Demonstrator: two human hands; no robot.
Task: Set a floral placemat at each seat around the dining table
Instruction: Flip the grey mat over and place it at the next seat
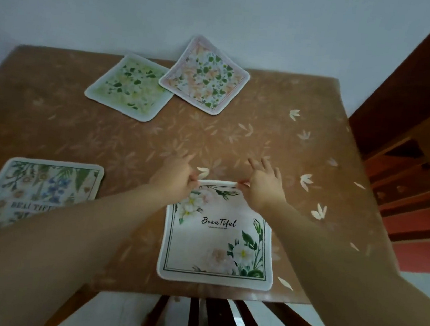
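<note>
both forearms run bare from the lower corners of the frame, no sleeves, watch or rings showing. left grip (177, 177) and right grip (264, 188) are ungloved, fingers slim.

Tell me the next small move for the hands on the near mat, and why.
Probably let go: both the left hand and the right hand pinch the far corners of the white mat, which seems to lie flat and square to the table's near edge, above a chair.
</note>
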